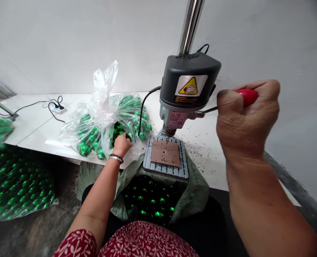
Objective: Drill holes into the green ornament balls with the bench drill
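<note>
A grey and black drill press [190,80] stands on the white table, its bit above a brown board [158,157] that has a small hole. My right hand [248,121] is wrapped round the red knob [248,97] of the press lever. At the opening of a clear plastic bag [102,107] full of shiny green balls [85,148], my left hand [121,144] is closed, with its fingertips hidden among the balls. Whatever it grips cannot be made out.
Below the press, a green sack [194,196] holds more green balls over my lap. Another large bag of balls [19,182] is at the left. A power strip [59,109] with cables lies on the table [35,123]. Dark shavings are scattered right of the press.
</note>
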`<state>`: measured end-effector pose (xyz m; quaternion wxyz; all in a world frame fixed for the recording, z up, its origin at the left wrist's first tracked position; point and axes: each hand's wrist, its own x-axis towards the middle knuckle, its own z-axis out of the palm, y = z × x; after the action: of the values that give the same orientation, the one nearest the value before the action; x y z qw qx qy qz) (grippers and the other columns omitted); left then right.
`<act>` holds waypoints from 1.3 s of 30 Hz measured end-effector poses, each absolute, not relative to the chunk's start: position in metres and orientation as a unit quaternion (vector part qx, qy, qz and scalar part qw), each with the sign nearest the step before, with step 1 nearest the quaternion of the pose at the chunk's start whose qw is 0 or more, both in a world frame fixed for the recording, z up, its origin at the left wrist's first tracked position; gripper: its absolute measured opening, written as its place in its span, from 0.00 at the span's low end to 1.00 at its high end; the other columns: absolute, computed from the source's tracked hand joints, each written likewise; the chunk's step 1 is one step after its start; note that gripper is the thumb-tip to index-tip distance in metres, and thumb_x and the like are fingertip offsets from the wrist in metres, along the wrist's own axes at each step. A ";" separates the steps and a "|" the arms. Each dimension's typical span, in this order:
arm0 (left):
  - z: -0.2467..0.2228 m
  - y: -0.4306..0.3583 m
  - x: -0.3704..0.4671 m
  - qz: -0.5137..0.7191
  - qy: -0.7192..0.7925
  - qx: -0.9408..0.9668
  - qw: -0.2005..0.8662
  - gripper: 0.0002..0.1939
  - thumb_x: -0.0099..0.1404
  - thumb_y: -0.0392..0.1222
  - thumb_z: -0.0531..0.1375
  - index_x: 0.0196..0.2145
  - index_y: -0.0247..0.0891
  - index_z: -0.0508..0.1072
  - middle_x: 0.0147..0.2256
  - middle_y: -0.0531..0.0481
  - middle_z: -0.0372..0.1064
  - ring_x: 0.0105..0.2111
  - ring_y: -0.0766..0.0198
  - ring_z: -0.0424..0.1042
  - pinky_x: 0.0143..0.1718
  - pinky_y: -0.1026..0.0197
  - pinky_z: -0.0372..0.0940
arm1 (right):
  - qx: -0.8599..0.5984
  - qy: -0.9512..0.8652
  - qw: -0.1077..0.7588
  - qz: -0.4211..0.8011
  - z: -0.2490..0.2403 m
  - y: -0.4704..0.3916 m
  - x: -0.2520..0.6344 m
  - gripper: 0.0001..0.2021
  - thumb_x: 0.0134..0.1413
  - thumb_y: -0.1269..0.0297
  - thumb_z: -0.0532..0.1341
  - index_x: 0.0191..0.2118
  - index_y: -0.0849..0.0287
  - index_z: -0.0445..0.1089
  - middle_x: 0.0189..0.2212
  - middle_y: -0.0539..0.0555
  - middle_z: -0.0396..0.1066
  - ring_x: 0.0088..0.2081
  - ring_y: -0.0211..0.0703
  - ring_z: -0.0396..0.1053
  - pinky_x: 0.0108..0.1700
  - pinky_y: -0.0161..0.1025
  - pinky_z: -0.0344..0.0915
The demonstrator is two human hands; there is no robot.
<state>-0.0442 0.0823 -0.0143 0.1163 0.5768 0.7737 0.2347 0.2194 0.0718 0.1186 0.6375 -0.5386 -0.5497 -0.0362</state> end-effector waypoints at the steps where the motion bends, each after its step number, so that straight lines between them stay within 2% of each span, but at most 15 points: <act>1: -0.016 0.091 -0.047 0.220 0.766 0.591 0.125 0.20 0.60 0.31 0.54 0.49 0.30 0.73 0.49 0.33 0.72 0.50 0.49 0.70 0.53 0.52 0.62 | -0.535 -0.550 0.640 -0.038 0.118 0.072 0.219 0.06 0.51 0.66 0.59 0.32 0.61 0.60 0.29 0.46 0.63 0.30 0.29 0.60 0.37 0.35 0.62; 5: -0.023 0.108 -0.050 0.208 0.733 0.628 0.156 0.21 0.58 0.37 0.59 0.51 0.38 0.72 0.49 0.38 0.73 0.48 0.51 0.72 0.49 0.56 0.64 | -0.523 -0.547 0.653 -0.037 0.118 0.071 0.219 0.07 0.50 0.67 0.59 0.32 0.61 0.59 0.28 0.47 0.62 0.30 0.29 0.59 0.37 0.35 0.60; 9: -0.020 0.099 -0.050 0.204 0.754 0.607 0.145 0.23 0.56 0.41 0.61 0.50 0.36 0.71 0.46 0.33 0.73 0.46 0.45 0.72 0.47 0.50 0.64 | -0.533 -0.543 0.649 -0.017 0.120 0.069 0.218 0.07 0.50 0.66 0.59 0.32 0.60 0.58 0.28 0.46 0.61 0.30 0.29 0.58 0.39 0.35 0.60; 12: -0.012 0.079 -0.051 0.305 0.766 0.551 0.125 0.27 0.56 0.43 0.61 0.53 0.34 0.68 0.46 0.35 0.72 0.47 0.47 0.71 0.47 0.52 0.64 | -0.529 -0.544 0.651 -0.020 0.120 0.068 0.217 0.07 0.50 0.67 0.59 0.32 0.60 0.57 0.28 0.46 0.61 0.29 0.28 0.58 0.37 0.34 0.60; 14: -0.006 0.062 -0.051 0.414 0.731 0.503 0.205 0.29 0.57 0.46 0.60 0.55 0.36 0.65 0.43 0.41 0.72 0.42 0.54 0.73 0.43 0.56 0.66 | -0.520 -0.546 0.656 -0.024 0.119 0.069 0.217 0.07 0.51 0.67 0.59 0.32 0.60 0.57 0.28 0.46 0.61 0.29 0.27 0.58 0.36 0.32 0.60; 18: 0.004 0.033 -0.041 0.558 0.562 0.387 0.472 0.31 0.56 0.51 0.60 0.56 0.42 0.62 0.36 0.51 0.70 0.29 0.66 0.72 0.30 0.65 0.65 | -0.512 -0.548 0.661 -0.035 0.117 0.070 0.217 0.07 0.51 0.68 0.58 0.32 0.60 0.57 0.28 0.46 0.60 0.29 0.27 0.57 0.35 0.31 0.60; 21: 0.004 0.022 -0.025 0.564 0.463 0.354 0.586 0.33 0.53 0.52 0.63 0.56 0.42 0.62 0.34 0.52 0.69 0.27 0.68 0.71 0.28 0.66 0.63 | -0.510 -0.551 0.660 -0.038 0.117 0.070 0.217 0.07 0.51 0.67 0.58 0.32 0.60 0.57 0.27 0.46 0.59 0.29 0.26 0.56 0.35 0.31 0.60; 24: -0.003 0.018 -0.006 0.533 0.434 0.377 0.621 0.35 0.52 0.51 0.65 0.57 0.44 0.62 0.36 0.51 0.70 0.28 0.68 0.71 0.29 0.65 0.64 | -0.504 -0.554 0.662 -0.022 0.117 0.068 0.217 0.07 0.52 0.66 0.58 0.32 0.60 0.57 0.26 0.45 0.58 0.28 0.26 0.55 0.34 0.29 0.58; 27: -0.016 0.020 0.011 0.489 0.458 0.451 0.590 0.35 0.52 0.47 0.66 0.57 0.44 0.64 0.41 0.50 0.70 0.30 0.68 0.69 0.29 0.66 0.63 | -0.510 -0.547 0.664 -0.006 0.117 0.066 0.216 0.08 0.52 0.65 0.59 0.32 0.60 0.57 0.26 0.45 0.58 0.28 0.26 0.55 0.33 0.29 0.57; 29: -0.023 0.023 0.021 0.454 0.487 0.510 0.544 0.32 0.55 0.47 0.64 0.57 0.43 0.65 0.44 0.49 0.70 0.34 0.66 0.69 0.33 0.64 0.65 | -0.515 -0.541 0.665 -0.002 0.117 0.065 0.216 0.08 0.51 0.65 0.59 0.32 0.61 0.57 0.26 0.45 0.58 0.28 0.26 0.55 0.33 0.29 0.58; 31: -0.029 0.027 0.028 0.418 0.531 0.580 0.454 0.29 0.57 0.46 0.63 0.56 0.42 0.66 0.46 0.47 0.69 0.40 0.62 0.70 0.41 0.60 0.67 | -0.517 -0.541 0.663 -0.003 0.116 0.065 0.216 0.08 0.51 0.65 0.59 0.32 0.60 0.58 0.27 0.46 0.59 0.29 0.27 0.56 0.33 0.29 0.59; 33: -0.033 0.032 0.034 0.383 0.579 0.650 0.309 0.28 0.55 0.42 0.63 0.54 0.40 0.68 0.48 0.45 0.67 0.47 0.56 0.67 0.51 0.54 0.64 | -0.517 -0.548 0.657 -0.010 0.115 0.066 0.217 0.07 0.53 0.64 0.58 0.33 0.59 0.58 0.28 0.46 0.60 0.29 0.27 0.57 0.33 0.29 0.60; 36: -0.035 0.038 0.039 0.326 0.615 0.707 0.124 0.29 0.52 0.34 0.62 0.54 0.40 0.70 0.49 0.41 0.61 0.53 0.50 0.63 0.57 0.47 0.59 | -0.519 -0.562 0.643 -0.028 0.113 0.067 0.218 0.08 0.55 0.60 0.56 0.33 0.58 0.57 0.29 0.46 0.60 0.29 0.27 0.58 0.33 0.30 0.61; 39: -0.035 0.041 0.040 0.286 0.622 0.724 0.086 0.30 0.55 0.34 0.61 0.56 0.39 0.67 0.53 0.37 0.57 0.58 0.45 0.58 0.59 0.43 0.56 | -0.522 -0.565 0.638 -0.035 0.112 0.067 0.219 0.09 0.56 0.58 0.55 0.34 0.57 0.56 0.30 0.47 0.61 0.29 0.26 0.59 0.33 0.29 0.61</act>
<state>0.0404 0.0405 -0.0350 0.0861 0.7239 0.6219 0.2859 0.2191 0.0672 0.1121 0.6382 -0.5218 -0.5649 -0.0346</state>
